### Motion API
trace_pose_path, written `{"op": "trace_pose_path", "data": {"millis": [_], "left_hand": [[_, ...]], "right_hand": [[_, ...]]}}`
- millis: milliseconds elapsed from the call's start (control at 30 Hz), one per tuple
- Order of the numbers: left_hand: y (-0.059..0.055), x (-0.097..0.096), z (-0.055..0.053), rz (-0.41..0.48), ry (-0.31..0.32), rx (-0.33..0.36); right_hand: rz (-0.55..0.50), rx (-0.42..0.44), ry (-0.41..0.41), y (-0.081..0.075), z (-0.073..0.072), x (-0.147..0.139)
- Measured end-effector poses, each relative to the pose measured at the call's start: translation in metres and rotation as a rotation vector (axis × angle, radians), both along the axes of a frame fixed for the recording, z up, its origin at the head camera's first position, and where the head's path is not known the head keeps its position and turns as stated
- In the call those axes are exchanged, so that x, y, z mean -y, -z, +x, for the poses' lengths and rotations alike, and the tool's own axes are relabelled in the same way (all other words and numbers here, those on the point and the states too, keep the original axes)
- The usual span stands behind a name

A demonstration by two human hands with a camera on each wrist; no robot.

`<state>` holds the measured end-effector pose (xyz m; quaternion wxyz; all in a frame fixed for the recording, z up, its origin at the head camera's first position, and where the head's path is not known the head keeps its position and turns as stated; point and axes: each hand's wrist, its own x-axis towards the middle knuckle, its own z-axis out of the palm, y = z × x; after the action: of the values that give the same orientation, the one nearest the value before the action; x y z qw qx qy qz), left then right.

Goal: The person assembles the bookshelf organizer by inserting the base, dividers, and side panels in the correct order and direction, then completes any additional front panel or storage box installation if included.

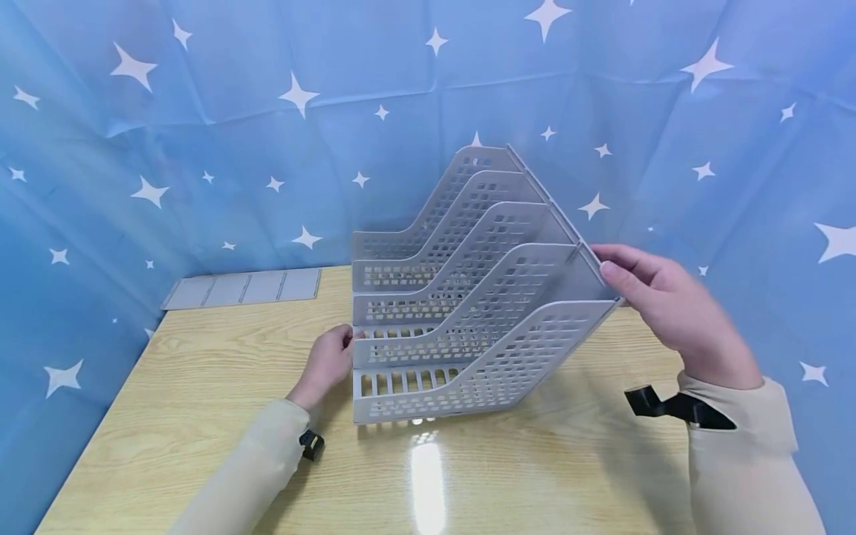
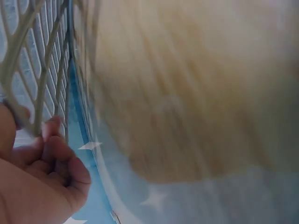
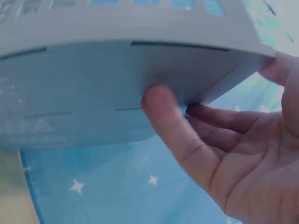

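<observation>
A grey plastic file rack [image 1: 501, 364] with several perforated dividers is held in the middle, tilted, its underside off the table at least along the near side. At its left end, my left hand [image 1: 328, 364] pinches the low edge. In the left wrist view, the fingers of that hand curl at the slotted lattice base [image 2: 38, 70]. My right hand [image 1: 675, 305] grips the right rim of the back panel, thumb on the edge. From the right wrist camera, one finger [image 3: 170, 126] presses against the smooth outer face of the back panel [image 3: 93, 79].
A flat grey segmented panel [image 1: 244, 290] lies along the far left edge of the wooden table [image 1: 200, 394]. A blue curtain with white stars [image 1: 374, 67] hangs close behind the table and at its sides.
</observation>
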<state>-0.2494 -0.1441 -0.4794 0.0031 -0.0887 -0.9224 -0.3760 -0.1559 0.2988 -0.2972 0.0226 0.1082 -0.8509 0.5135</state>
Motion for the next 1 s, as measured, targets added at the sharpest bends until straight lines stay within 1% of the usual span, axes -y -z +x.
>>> {"op": "trace_pose_path", "data": {"millis": [33,133,233,333,400,467,567,633,700,800,900,1000], "left_hand": [[0.0,0.0,-0.001,-0.032,0.016,0.006],[0.002,-0.001,-0.003,-0.122,0.055,0.028],[0.0,0.0,-0.006,-0.174,0.087,0.04],[-0.003,0.003,-0.008,-0.193,0.113,0.07],[-0.007,0.004,-0.01,-0.186,0.115,0.071],[-0.013,0.005,-0.013,-0.17,0.104,0.049],[-0.022,0.006,-0.017,-0.124,0.079,-0.028],[-0.028,0.006,-0.019,-0.096,0.061,-0.081],[-0.033,0.005,-0.021,-0.065,0.049,-0.111],[-0.04,0.004,-0.023,-0.041,0.028,-0.129],[-0.046,0.002,-0.025,-0.037,0.007,-0.135],[-0.051,-0.001,-0.029,-0.041,0.001,-0.139]], "right_hand": [[0.052,-0.004,-0.002,-0.002,0.003,0.003],[0.084,-0.017,-0.033,-0.005,0.008,0.015],[0.059,-0.045,-0.038,-0.006,0.011,0.028],[0.017,-0.092,-0.033,-0.006,0.01,0.039],[0.006,-0.132,-0.028,-0.005,0.008,0.045],[0.011,-0.162,-0.014,-0.003,0.007,0.047],[0.051,-0.2,0.03,-0.002,0.005,0.046],[0.072,-0.196,0.066,-0.001,0.003,0.043],[0.083,-0.181,0.106,0.0,0.001,0.037],[0.066,-0.158,0.191,0.001,-0.003,0.027],[0.039,-0.147,0.266,0.001,-0.007,0.019],[0.016,-0.146,0.272,0.0,-0.011,0.011]]}}
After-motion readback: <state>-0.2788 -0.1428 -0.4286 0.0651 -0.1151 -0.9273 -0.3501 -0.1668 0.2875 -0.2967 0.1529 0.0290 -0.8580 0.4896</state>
